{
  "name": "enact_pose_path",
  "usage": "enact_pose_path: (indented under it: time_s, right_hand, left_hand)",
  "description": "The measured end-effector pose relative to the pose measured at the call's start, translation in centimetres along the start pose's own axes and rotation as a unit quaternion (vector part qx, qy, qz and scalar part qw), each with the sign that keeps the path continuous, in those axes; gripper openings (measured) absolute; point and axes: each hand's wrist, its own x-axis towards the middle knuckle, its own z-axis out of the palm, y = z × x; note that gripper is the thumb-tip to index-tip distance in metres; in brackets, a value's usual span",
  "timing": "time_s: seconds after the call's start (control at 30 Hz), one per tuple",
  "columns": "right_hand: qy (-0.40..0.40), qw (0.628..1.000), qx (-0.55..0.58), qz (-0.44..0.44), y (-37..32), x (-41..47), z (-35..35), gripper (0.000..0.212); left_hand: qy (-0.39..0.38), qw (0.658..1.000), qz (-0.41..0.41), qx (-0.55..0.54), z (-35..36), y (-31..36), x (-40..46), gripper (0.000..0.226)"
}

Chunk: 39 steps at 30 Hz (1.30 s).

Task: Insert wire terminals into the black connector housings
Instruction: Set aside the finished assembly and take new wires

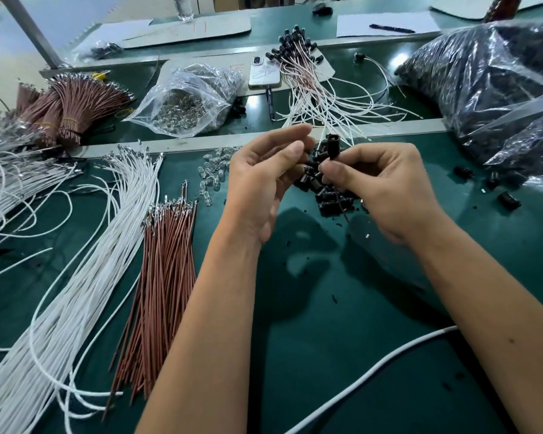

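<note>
My right hand [380,183] pinches an upright black connector housing [331,145] between thumb and fingers. A thin brown wire [340,211] hangs down from under it, and a white wire [319,145] runs close along its left side. My left hand [264,180] hovers just left of the housing with fingers relaxed and thumb and forefinger apart; I see nothing gripped in it. Under both hands lies a pile of loose black housings [325,195]. Loose white terminal wires [76,277] and brown terminal wires [166,277] lie on the green mat to the left.
Small clear bulbs [212,175] are scattered left of the pile, with a bag of them [188,101] behind. Finished wired housings [311,73] and a phone [264,73] lie at the back. A big bag of housings [499,83] fills the right. A white cable [373,371] crosses the near mat.
</note>
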Motion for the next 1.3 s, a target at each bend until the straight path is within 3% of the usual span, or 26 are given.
enact_pose_path:
  time_s: [0.13, 0.47, 0.57, 0.63, 0.73, 0.83, 1.07, 1.3]
  right_hand:
    - [-0.009, 0.993, 0.081, 0.088, -0.3, 0.1, 0.1, 0.012]
    - [-0.032, 0.984, 0.108, 0.14, -0.7, 0.0, 0.0, 0.012]
    - [-0.03, 0.985, 0.099, 0.139, -0.7, 0.0, 0.1, 0.015]
    - [-0.028, 0.987, 0.088, 0.134, -0.7, 0.0, 0.2, 0.012]
    - [-0.023, 0.99, 0.072, 0.121, -0.6, 0.0, 0.3, 0.013]
    - [-0.018, 0.991, 0.068, 0.113, -0.5, 0.0, 0.3, 0.013]
    - [-0.013, 0.995, 0.02, 0.094, -0.3, 0.0, 0.4, 0.005]
    - [-0.01, 0.997, -0.016, 0.072, -0.3, 0.0, 0.4, 0.008]
  left_hand:
    - [0.007, 1.0, -0.029, 0.003, 0.3, -0.2, 0.1, 0.026]
    - [-0.017, 0.998, -0.055, 0.027, 1.4, -0.5, -0.1, 0.023]
    - [-0.023, 0.998, -0.056, 0.035, 1.6, -0.4, -0.3, 0.018]
    - [-0.022, 0.997, -0.053, 0.042, 1.6, -0.4, -0.3, 0.003]
    - [-0.008, 0.997, -0.051, 0.049, 1.3, -0.7, 0.0, 0.016]
    - [-0.009, 0.997, -0.075, 0.019, 1.3, -0.7, 0.1, 0.007]
    - [0.019, 0.991, -0.122, -0.046, 1.1, -0.8, 0.5, 0.013]
    - [-0.01, 0.992, -0.126, -0.027, 0.9, -0.6, 0.3, 0.015]
